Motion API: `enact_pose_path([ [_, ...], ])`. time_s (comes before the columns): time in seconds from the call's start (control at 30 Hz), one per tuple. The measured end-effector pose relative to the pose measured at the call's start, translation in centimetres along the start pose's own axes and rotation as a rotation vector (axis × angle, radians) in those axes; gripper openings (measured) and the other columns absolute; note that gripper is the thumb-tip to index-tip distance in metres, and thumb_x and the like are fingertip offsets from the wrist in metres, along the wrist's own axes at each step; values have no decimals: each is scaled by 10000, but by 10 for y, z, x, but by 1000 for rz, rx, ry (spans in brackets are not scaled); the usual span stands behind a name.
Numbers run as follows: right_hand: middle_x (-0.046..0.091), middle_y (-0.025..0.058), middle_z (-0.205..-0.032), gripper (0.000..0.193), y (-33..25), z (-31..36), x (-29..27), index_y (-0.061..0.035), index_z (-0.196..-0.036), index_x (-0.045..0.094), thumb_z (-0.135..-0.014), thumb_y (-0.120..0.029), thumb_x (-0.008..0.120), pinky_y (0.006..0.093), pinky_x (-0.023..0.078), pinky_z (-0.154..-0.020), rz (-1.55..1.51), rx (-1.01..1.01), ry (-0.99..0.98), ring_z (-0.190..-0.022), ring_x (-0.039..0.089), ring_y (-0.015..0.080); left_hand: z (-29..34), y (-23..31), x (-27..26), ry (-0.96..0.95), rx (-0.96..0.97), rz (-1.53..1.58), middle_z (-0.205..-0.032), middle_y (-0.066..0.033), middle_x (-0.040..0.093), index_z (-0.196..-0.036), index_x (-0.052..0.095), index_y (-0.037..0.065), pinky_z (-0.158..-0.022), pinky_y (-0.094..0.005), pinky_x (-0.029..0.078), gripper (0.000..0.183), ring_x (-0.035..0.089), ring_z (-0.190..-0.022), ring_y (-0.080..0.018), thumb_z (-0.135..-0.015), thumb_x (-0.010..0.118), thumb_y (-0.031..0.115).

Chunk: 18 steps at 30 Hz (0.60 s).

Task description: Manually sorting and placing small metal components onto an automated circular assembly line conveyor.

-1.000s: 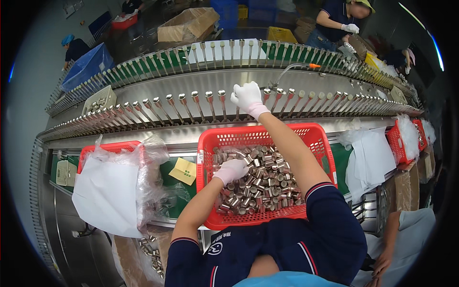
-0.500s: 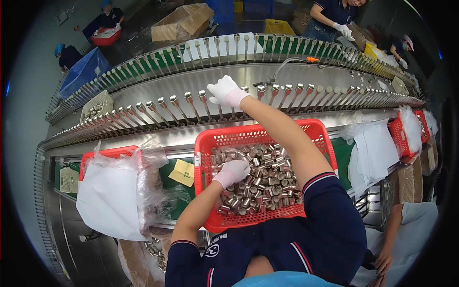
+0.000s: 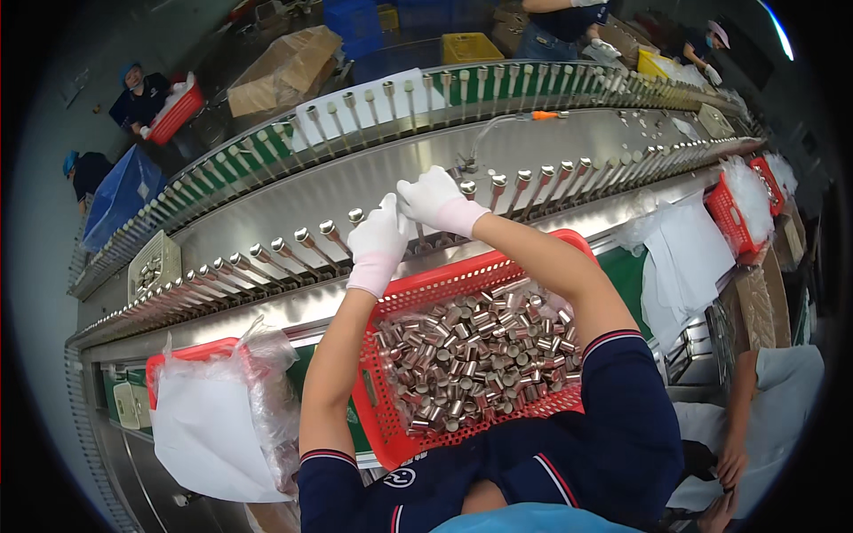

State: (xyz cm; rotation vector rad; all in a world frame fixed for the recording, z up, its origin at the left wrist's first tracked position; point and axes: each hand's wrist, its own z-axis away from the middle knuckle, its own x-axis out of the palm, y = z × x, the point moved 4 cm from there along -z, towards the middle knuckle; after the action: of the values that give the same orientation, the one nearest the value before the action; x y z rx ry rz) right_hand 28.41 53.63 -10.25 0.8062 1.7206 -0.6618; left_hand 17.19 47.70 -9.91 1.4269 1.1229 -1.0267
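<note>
Both my hands wear white gloves and meet over the near row of upright posts, many topped with shiny metal caps (image 3: 330,229). My left hand (image 3: 378,240) has its fingers closed at the posts, their tips pointing up beside my other hand. My right hand (image 3: 434,197) is closed just to the right, bent down over the posts. What either hand grips is hidden by the gloves. Below my arms stands a red plastic basket (image 3: 384,433), tilted a little, holding many loose short silvery metal cups (image 3: 484,355).
A second row of posts (image 3: 391,99) curves behind a steel surface (image 3: 293,182), where an orange-tipped hose (image 3: 544,115) lies. Red baskets with plastic and white sheets (image 3: 213,426) flank me. A pale crate (image 3: 153,266) sits left. Other people work at the back; one is seated at lower right.
My left hand has come up out of the basket to the posts beside my right hand. My right hand has shifted slightly. At the back left, a person now holds up a red basket.
</note>
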Motion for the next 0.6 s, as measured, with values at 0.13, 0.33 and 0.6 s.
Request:
enact_pose_path([
  [0.13, 618, 107, -616, 201, 21, 13, -24, -94, -789, 580, -831, -290, 581, 425, 451, -685, -49, -77, 244, -619, 631, 309, -17, 18, 6, -164, 24, 34, -926, -174, 701, -1183, 523, 128, -744, -509, 524, 304, 685, -851, -366, -969, 400, 306],
  [0.33, 538, 103, -590, 203, -33, 93, -170, -78, -762, 541, -813, -250, 636, 420, 399, -596, -256, -274, 186, -566, 548, 297, -53, 34, 17, -233, 4, -12, -1026, -173, 701, -1074, 659, 105, -850, -459, 517, 328, 679, -970, -340, -905, 533, 355],
  [0.6, 668, 149, -843, 294, -31, 236, 34, -89, -1008, 658, -855, -335, 603, 460, 505, -828, -496, -27, -224, -825, 656, 331, -31, 119, -8, 130, 70, 235, -743, -152, 696, -934, 612, 98, -643, -487, 529, 193, 693, -695, -359, -899, 488, 241],
])
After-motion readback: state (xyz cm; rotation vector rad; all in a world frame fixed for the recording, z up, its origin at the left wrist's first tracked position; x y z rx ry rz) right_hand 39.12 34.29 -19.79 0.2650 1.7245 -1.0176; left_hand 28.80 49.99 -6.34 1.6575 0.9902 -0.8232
